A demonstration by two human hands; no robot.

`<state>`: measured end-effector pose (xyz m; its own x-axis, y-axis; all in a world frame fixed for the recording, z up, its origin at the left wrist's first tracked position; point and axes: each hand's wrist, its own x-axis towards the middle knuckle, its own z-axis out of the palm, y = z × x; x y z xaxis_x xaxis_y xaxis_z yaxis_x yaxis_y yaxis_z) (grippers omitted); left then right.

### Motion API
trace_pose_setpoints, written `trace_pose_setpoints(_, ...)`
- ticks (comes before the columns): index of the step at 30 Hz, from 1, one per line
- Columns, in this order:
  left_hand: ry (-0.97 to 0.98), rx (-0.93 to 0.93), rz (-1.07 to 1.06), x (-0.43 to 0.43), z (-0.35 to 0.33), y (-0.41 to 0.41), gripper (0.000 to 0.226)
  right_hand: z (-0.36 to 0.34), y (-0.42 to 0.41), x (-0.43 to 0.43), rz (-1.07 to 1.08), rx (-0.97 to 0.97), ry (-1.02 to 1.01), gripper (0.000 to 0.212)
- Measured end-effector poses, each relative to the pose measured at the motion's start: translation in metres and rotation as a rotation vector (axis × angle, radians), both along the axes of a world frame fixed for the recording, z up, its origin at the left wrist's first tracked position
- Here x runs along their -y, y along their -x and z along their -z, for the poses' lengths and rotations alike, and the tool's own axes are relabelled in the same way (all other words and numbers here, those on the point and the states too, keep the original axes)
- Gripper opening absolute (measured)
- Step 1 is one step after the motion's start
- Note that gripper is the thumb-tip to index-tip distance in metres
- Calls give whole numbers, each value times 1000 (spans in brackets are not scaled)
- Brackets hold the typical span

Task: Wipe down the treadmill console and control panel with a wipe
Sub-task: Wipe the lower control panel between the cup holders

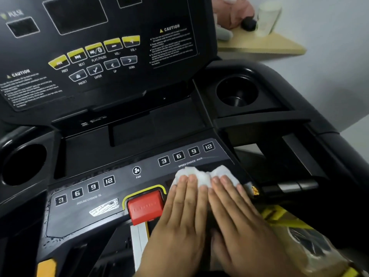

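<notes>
A crumpled white wipe (201, 173) lies on the grey control panel (83, 202) just below the speed choice buttons (186, 153). My left hand (179, 220) and my right hand (237, 218) lie flat side by side, fingertips pressing on the wipe. The red stop key (144, 205) sits left of my left hand. The upright black console (99, 52) with yellow media buttons stands behind. Wet streaks show on the panel's left part.
Round cup holders sit at the right (236, 92) and left (24, 164) of the console. A wooden shelf (259, 45) with a clear cup and other items is at the back right. A yellow plastic-wrapped item (303, 242) lies under my right wrist.
</notes>
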<state>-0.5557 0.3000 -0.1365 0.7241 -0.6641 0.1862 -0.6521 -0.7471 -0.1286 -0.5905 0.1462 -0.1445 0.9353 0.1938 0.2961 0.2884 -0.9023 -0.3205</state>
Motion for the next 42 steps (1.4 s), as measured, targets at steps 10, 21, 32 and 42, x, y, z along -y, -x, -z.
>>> trace_pose_setpoints(10,-50,-18,70,38,-25,-78,79,-52,-68,25,128,-422,-149,108)
trace_pose_setpoints(21,-139,17,99,34,-20,-57,75,-53,-57,20,115,-438,-63,113)
trace_pose_setpoints(32,-37,6,33,-16,-7,-35,59,-21,-32,-18,67,-289,179,86)
trace_pose_setpoints(42,54,-112,-214,-90,-29,-29,91,-52,-68,-84,-257,-277,312,91)
